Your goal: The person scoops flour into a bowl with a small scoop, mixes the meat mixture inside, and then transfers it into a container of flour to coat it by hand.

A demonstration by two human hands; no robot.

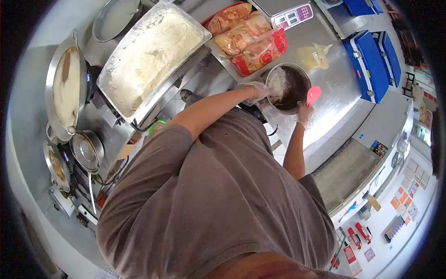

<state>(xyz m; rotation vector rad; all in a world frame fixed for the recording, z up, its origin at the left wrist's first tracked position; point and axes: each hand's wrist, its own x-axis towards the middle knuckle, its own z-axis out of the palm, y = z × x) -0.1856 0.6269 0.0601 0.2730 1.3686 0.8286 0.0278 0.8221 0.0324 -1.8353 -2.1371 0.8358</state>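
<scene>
Head view: right hand (305, 114) holds pink scoop (313, 95) upright over bowl (297, 74)

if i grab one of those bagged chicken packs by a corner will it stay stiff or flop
Probably flop: the bagged chicken packs are soft clear plastic bulging around loose pieces. Likely heavy for their size, since they look full. The film looks glossy, so it may be slippery, especially for the gloved left hand.
</scene>
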